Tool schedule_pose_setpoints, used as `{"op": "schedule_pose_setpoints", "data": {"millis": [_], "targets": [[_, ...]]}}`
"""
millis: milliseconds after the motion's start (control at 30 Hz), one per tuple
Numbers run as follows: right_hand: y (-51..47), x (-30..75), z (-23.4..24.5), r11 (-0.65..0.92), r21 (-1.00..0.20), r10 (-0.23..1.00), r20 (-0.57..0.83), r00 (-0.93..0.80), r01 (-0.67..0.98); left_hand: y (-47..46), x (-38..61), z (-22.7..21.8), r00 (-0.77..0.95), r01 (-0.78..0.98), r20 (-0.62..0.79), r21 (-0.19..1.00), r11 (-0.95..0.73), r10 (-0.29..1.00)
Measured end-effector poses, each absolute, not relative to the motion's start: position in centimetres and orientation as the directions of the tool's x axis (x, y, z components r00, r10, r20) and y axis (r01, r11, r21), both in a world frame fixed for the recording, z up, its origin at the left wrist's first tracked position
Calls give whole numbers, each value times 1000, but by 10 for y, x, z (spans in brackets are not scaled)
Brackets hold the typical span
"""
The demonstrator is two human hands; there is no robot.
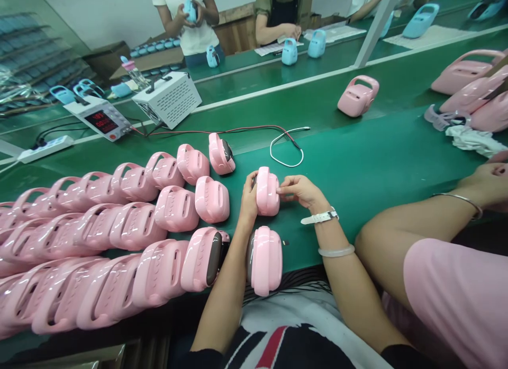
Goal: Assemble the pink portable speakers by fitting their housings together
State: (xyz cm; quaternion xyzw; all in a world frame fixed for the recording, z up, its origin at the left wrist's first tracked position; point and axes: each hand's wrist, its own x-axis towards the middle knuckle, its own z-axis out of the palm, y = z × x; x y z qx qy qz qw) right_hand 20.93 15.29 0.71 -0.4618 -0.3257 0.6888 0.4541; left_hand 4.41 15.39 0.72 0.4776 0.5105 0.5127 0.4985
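Left hand (249,200) is wrapped round the left side of a glossy pink rounded plastic housing (269,191), mid-view over the smooth green bench (381,162). Right hand (304,190) sits at its 3 o'clock, fingers bent, tips at the housing's side; can't tell if they're pinching anything.

Clock centred on that housing:
- 6: second pink plastic housing with dark face (270,260), tiny dark part (286,243) just right of it.
- 8 to 9: three rows of pink plastic handled housings (137,226).
- 1: looped white cable (302,157).
- 2: lone pink plastic handled housing (358,96).
- 3: co-worker's bent arm (416,215), metal bangle at the wrist.
- 10: white power supply with red digits (103,121); white vented metal box (170,101) near it.

Containers: tan cardboard-looking tray (153,61) between 10 and 11 carries rows of pale-blue units. Stacked trays (43,47) at 10 hold more blue units, too blurred to count. Clear bottle with pink cap (138,78), between 10 and 11; can't make out contents.
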Motion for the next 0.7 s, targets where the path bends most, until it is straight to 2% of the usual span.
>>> {"op": "schedule_pose_setpoints", "data": {"millis": [200,433,567,700], "targets": [[150,209,11,-366,-875,930,-338,-143,-318,152,46,7,-38,-53,-10,999,8,999],[64,194,15,-133,-907,966,-209,153,-399,151,48,8,-29,-76,12,997,-14,1000],[11,181,5,-141,-913,983,-174,52,-382,152,47,3,-41,-96,45,994,-49,998],[-2,175,-7,-216,-887,976,-206,-71,-408,153,48,2,-32,-113,62,991,-66,998]]}}
